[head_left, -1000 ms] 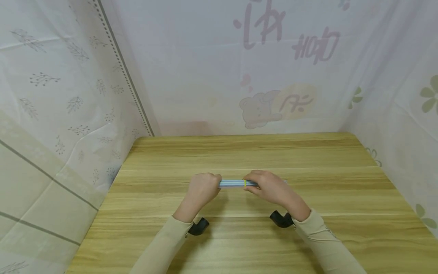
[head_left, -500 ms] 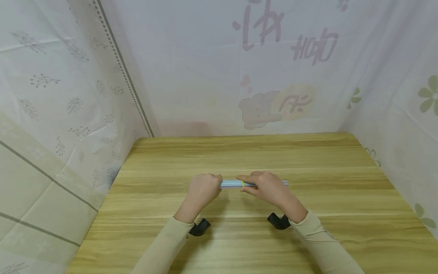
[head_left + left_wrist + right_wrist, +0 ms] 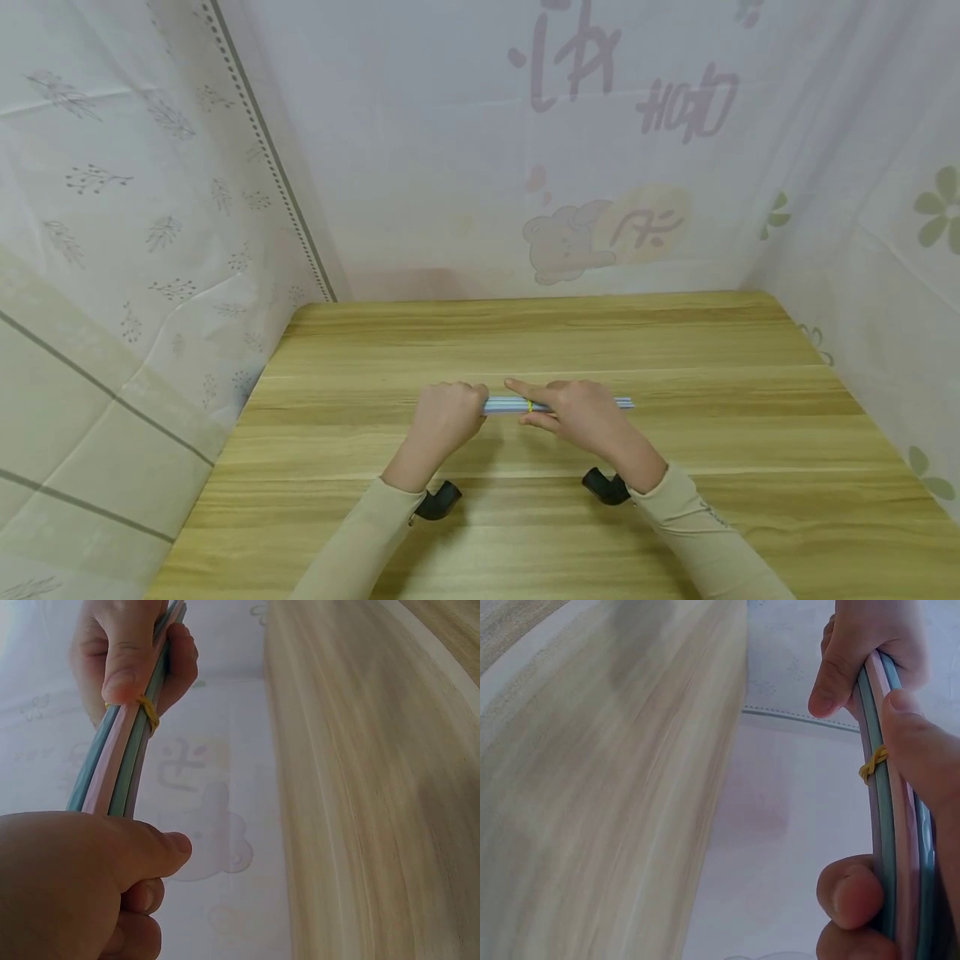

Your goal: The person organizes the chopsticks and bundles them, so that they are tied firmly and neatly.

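A bundle of slim pastel chopsticks (image 3: 504,405) in teal, pink and purple lies level across the middle of the head view, held over the table. A twisted yellow rubber band (image 3: 874,763) is wound round it. My left hand (image 3: 448,410) grips one end, its fingers curled round the sticks and hiding that end. On the other side of the bundle, my right hand (image 3: 588,414) holds it close to the band, with curled fingers below in the right wrist view. Its index finger points out past the band. Thinner stick ends show beyond the right hand.
The wooden table (image 3: 360,350) spreads below both hands. Printed cloth hangs behind it (image 3: 420,167) and on both sides. A black curved piece sits at the left wrist (image 3: 438,502) and another at the right wrist (image 3: 604,486).
My right hand has slid a little left along the chopsticks, its index finger now stretched past the band. More of the stick ends shows at the right. The left hand stays in place.
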